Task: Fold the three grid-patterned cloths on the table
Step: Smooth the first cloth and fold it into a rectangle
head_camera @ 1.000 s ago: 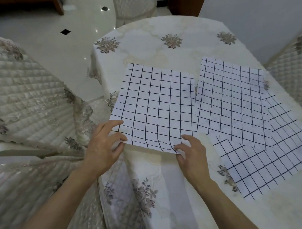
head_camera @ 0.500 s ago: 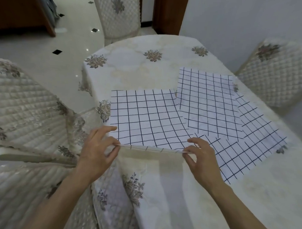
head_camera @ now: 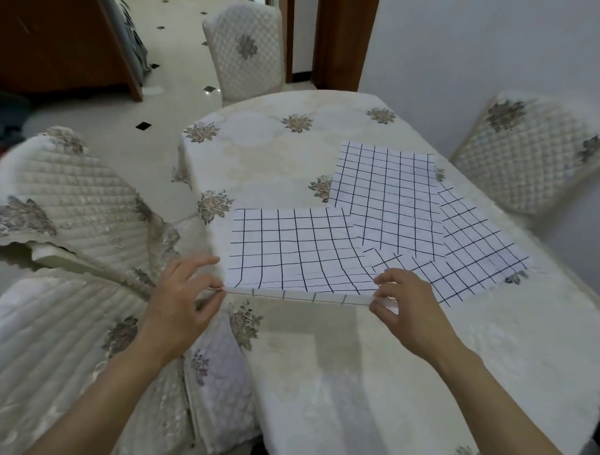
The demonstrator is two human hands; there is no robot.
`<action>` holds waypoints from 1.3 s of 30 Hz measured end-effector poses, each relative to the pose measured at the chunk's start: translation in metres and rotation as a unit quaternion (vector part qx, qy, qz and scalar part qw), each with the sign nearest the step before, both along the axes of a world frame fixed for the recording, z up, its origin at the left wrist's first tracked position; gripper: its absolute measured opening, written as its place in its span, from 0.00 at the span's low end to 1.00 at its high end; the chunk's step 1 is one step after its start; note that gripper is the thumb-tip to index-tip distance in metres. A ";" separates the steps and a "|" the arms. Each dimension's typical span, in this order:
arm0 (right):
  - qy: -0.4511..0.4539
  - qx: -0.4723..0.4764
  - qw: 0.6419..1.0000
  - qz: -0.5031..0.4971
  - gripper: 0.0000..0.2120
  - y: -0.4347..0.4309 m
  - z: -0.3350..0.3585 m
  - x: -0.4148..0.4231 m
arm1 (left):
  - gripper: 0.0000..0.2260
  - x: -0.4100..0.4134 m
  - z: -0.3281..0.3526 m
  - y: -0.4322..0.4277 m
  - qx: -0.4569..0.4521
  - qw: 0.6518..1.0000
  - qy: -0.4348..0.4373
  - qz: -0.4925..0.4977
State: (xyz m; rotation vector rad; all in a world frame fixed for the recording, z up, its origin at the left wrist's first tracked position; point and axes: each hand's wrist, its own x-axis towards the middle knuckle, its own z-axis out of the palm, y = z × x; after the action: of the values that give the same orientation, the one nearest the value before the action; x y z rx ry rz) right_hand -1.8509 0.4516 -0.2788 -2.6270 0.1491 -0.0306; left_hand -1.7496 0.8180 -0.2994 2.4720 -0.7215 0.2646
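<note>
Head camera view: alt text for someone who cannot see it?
The left hand and right hand pinch the near corners of one grid cloth, holding its edge off the table. A second cloth and third cloth lie overlapped beside it.

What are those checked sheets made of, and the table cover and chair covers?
The near grid cloth looks like thin matte white fabric printed with dark lines; its lifted edge curves softly between the left hand and right hand, though paper cannot be ruled out. The tablecloth seems cream fabric with slight sheen and flower motifs. The chair cover looks padded, quilted in diamonds.
</note>
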 end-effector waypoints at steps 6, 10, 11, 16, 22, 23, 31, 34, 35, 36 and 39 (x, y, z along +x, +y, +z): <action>0.021 0.004 1.000 0.023 0.05 -0.017 0.022 -0.027 | 0.15 -0.038 0.008 -0.007 0.001 1.000 -0.010 0.022; 0.025 0.000 0.999 0.023 0.04 -0.023 0.028 -0.023 | 0.14 -0.036 0.009 -0.009 -0.010 1.000 0.004 0.028; 0.025 0.000 0.999 0.025 0.03 -0.024 0.028 -0.019 | 0.14 -0.031 0.008 -0.009 -0.012 0.999 0.012 0.029; 0.039 -0.018 0.999 0.002 0.03 -0.025 0.019 0.010 | 0.13 0.011 -0.006 -0.012 -0.020 0.999 0.035 0.016; 0.062 -0.063 0.996 -0.034 0.05 -0.017 -0.003 0.051 | 0.06 0.050 -0.031 -0.022 -0.015 0.996 0.077 0.037; 0.060 -0.068 0.995 -0.045 0.05 -0.016 -0.007 0.055 | 0.07 0.055 -0.035 -0.024 -0.014 0.996 0.082 0.036; 0.014 -0.069 0.994 -0.089 0.03 -0.015 -0.033 0.083 | 0.10 0.085 -0.058 -0.031 -0.016 0.996 0.083 0.041; 0.010 -0.056 0.995 -0.084 0.03 -0.020 -0.041 0.095 | 0.03 0.095 -0.061 -0.038 -0.015 0.995 0.082 0.045; 0.008 -0.052 0.995 -0.080 0.02 -0.022 -0.043 0.098 | 0.02 0.098 -0.062 -0.040 -0.013 0.995 0.085 0.045; 0.004 -0.050 0.996 -0.077 0.02 -0.023 -0.045 0.101 | 0.04 0.101 -0.062 -0.043 -0.010 0.995 0.091 0.049; -0.003 -0.043 0.995 -0.084 0.03 -0.028 -0.051 0.108 | 0.05 0.110 -0.062 -0.051 -0.006 0.993 0.097 0.064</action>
State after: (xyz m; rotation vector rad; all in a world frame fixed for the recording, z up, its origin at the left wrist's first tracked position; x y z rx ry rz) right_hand -1.7425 0.4241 -0.3295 -2.6932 0.3756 -0.1040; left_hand -1.6396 0.7669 -0.3617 2.4945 -0.4792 0.0746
